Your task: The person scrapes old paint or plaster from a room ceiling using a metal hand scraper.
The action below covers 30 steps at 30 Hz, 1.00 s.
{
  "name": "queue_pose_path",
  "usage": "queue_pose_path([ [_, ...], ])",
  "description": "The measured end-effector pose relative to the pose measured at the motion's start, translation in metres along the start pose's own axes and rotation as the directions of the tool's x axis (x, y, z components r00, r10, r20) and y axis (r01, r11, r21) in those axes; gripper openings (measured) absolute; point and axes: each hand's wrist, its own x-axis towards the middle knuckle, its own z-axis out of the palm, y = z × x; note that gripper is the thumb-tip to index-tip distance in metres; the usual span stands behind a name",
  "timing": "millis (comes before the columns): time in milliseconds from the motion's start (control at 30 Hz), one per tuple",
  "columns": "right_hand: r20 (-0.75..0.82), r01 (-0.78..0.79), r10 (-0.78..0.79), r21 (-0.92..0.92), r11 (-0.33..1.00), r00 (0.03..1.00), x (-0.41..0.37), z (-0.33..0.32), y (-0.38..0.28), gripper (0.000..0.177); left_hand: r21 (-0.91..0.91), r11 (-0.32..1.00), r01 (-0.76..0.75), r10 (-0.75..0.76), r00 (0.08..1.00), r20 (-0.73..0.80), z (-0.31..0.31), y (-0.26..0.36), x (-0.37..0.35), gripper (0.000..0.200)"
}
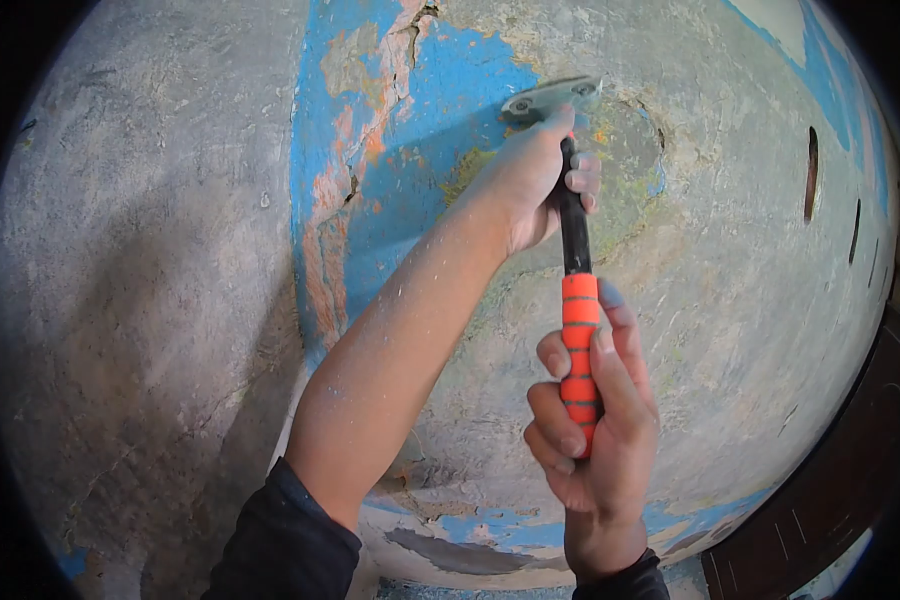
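Note:
Both my hands are on one long-handled wall scraper (578, 240), its metal head (545, 97) up against the wall. My left hand (545, 170) is wrapped round the black shaft just below the head, the thumb stretched up toward the blade. Lower down, my right hand (610, 410) grips the orange banded handle (580, 340). Blue paint (450, 90) covers the wall left of the head, with worn, flaking edges. To the right and below the head, bare grey plaster (730, 280) shows with yellowish patches. Pale dust specks dot my left forearm.
A wall corner runs down at the left, with a grey wall (140, 250) beyond it. Cracks and a pinkish strip (330, 250) cut through the blue paint. Dark slots (811, 175) mark the wall at right. A dark brown panel (820, 470) stands at lower right.

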Motion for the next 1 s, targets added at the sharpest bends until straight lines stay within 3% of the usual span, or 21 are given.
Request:
queue_pose_path([
  [267,0.029,-0.030,0.031,-0.012,0.999,0.999,-0.006,0.001,-0.015,0.038,-0.067,0.998,0.003,-0.006,0.999,-0.046,0.007,-0.004,-0.006,0.026],
  [533,-0.057,-0.031,0.026,-0.084,0.996,0.998,-0.003,0.020,-0.019,0.038,-0.090,0.996,0.009,-0.009,1.000,-0.004,0.003,0.006,0.001,0.024],
  [633,0.007,-0.041,0.042,-0.037,0.998,0.999,-0.014,0.015,-0.023,0.038,-0.095,0.995,0.019,-0.017,1.000,0.026,0.003,0.003,0.000,0.023],
  [833,-0.025,0.009,-0.012,-0.113,0.994,1.000,0.005,0.029,-0.023,0.039,-0.119,0.993,0.005,0.006,0.996,0.091,0.002,0.021,0.019,0.024],
  [867,-0.025,0.014,-0.017,-0.117,0.993,1.000,0.004,0.029,-0.022,0.039,-0.120,0.993,-0.010,0.013,0.999,0.030,0.006,0.019,0.016,0.024],
  [1000,-0.040,-0.031,0.027,-0.108,0.994,0.999,-0.014,0.021,-0.022,0.039,-0.132,0.991,0.035,-0.028,0.998,0.051,0.004,-0.001,-0.004,0.025],
])
